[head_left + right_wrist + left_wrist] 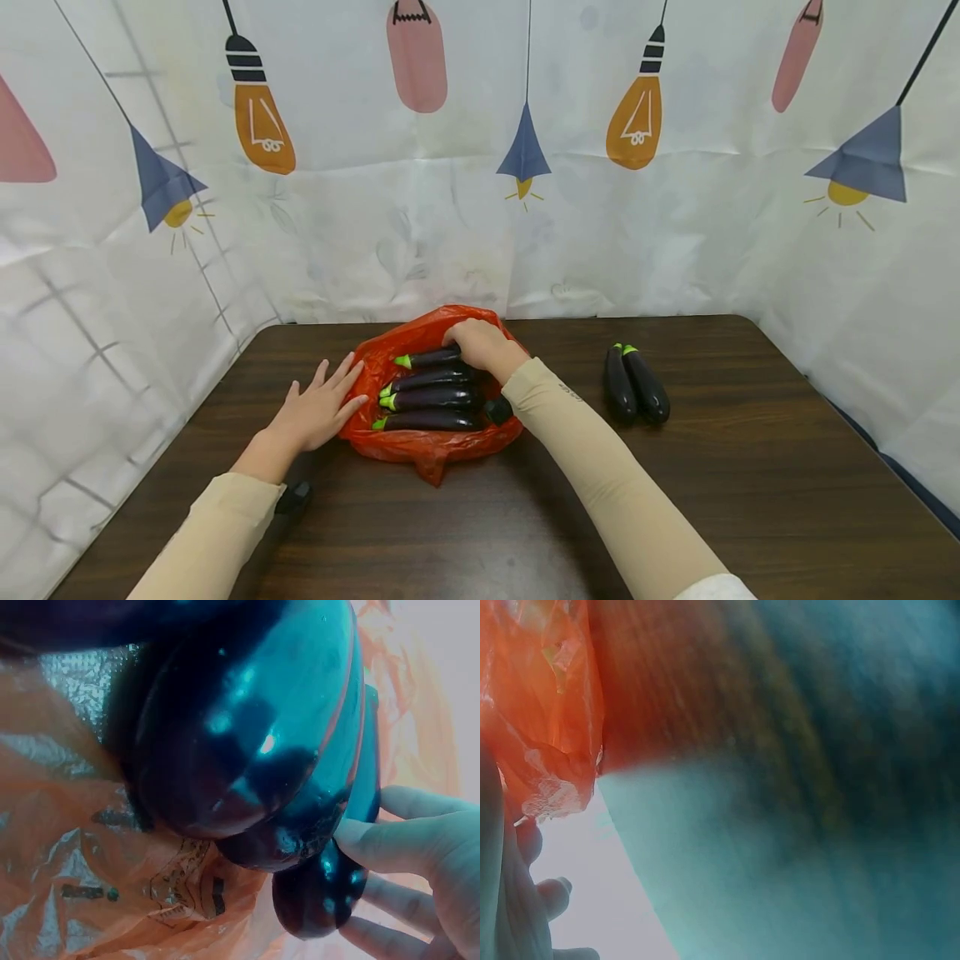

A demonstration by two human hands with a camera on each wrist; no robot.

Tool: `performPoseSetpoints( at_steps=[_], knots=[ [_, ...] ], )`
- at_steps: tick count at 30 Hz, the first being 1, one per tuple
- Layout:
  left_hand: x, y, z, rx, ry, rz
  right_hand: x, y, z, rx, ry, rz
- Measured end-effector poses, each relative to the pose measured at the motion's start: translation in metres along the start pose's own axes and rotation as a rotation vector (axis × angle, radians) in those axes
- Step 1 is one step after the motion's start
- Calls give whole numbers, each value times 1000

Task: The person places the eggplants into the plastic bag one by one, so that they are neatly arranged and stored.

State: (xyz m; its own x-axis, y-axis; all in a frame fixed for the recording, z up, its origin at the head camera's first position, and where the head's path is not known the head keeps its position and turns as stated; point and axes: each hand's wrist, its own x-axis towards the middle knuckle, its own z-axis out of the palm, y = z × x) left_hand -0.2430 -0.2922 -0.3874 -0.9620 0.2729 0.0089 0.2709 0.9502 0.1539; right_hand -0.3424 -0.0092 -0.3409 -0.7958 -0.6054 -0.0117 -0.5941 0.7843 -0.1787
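A red plastic bag (420, 446) lies open on the dark wooden table (750, 483) and holds several dark purple eggplants with green stems. My right hand (471, 343) reaches into the bag's far side and curls over the rear end of the farthest eggplant (431, 358). In the right wrist view its fingers (397, 844) wrap the glossy eggplant ends (247, 735) above the crinkled bag (112, 885). My left hand (326, 400) lies flat on the table with fingers spread, fingertips at the bag's left edge. The left wrist view shows the bag (547, 712) and blurred fingers (532, 900).
Two more eggplants (636, 387) lie side by side on the table to the right of the bag. White sheets printed with lamps (525, 208) wall in the table at the back and on both sides. A small black object (294, 497) sits under my left forearm.
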Motion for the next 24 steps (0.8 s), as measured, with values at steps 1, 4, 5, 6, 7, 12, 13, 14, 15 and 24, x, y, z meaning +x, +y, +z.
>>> performPoseSetpoints(
  at_steps=[1, 4, 5, 6, 7, 12, 13, 14, 15, 24],
  knots=[
    [0, 0, 0, 0, -1, 0, 0, 0, 0, 5, -2, -3],
    [-1, 0, 0, -4, -3, -1, 1, 0, 0, 23, -12, -9],
    [-1, 0, -1, -5, -3, -1, 1, 0, 1, 29, -15, -7],
    [-1, 1, -1, -6, -2, -1, 1, 0, 1, 35, -18, -6],
    [-1, 1, -1, -4, 0, 0, 2, 0, 1, 41, -21, -6],
    [-1, 1, -2, -5, 5, 1, 2, -1, 2, 66, -29, 5],
    [-1, 1, -2, -4, 6, 1, 2, -1, 2, 69, -30, 8],
    [-1, 1, -2, -5, 6, 1, 2, -1, 2, 71, -31, 11],
    [-1, 1, -2, -6, 5, 1, 2, -1, 2, 74, -33, 14],
    [-2, 2, -1, -6, 3, 2, 1, -1, 6, 75, -50, 27]
  ],
)
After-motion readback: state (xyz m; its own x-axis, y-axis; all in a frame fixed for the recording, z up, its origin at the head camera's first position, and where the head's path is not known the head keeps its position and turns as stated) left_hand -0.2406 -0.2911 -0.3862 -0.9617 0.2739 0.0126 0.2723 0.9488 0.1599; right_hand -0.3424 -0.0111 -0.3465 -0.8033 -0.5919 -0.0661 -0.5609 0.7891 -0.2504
